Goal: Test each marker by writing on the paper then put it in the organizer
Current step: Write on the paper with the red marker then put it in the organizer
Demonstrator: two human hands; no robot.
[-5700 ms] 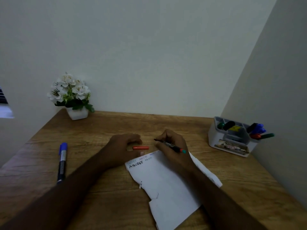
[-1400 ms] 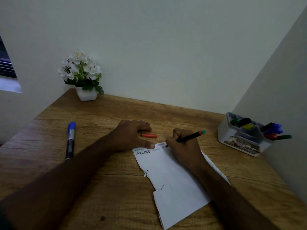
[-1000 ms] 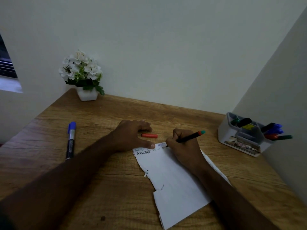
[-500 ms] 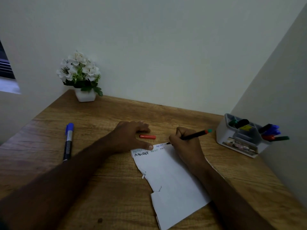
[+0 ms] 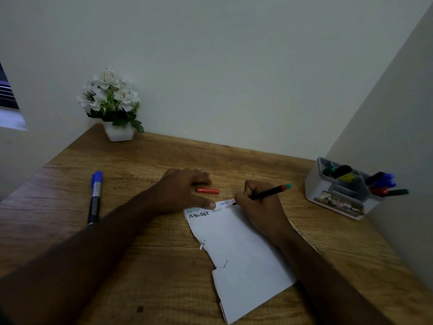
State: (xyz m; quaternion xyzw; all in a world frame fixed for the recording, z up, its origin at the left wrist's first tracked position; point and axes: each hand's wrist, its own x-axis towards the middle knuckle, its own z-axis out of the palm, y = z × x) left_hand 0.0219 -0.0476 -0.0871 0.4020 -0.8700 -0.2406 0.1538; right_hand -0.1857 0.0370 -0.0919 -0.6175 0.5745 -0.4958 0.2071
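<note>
Marker test in progress. My right hand [image 5: 260, 207] is closed in a writing grip on the black marker [image 5: 269, 193], tip down on the top edge of the paper [image 5: 236, 249], beside several "ABCDEF" samples. My left hand [image 5: 185, 191] lies flat and open, thumb pinning the sheet's upper corner. The red cap [image 5: 207, 190] lies on the desk [image 5: 152, 259] just beyond the paper. To do this well: keep the thumb pressing so the torn sheet cannot slide, use light strokes, stay clear of the edge. Then recap and carry it to the organizer [image 5: 337, 195] at right. The blue marker [image 5: 95, 198] at left appears untested.
</note>
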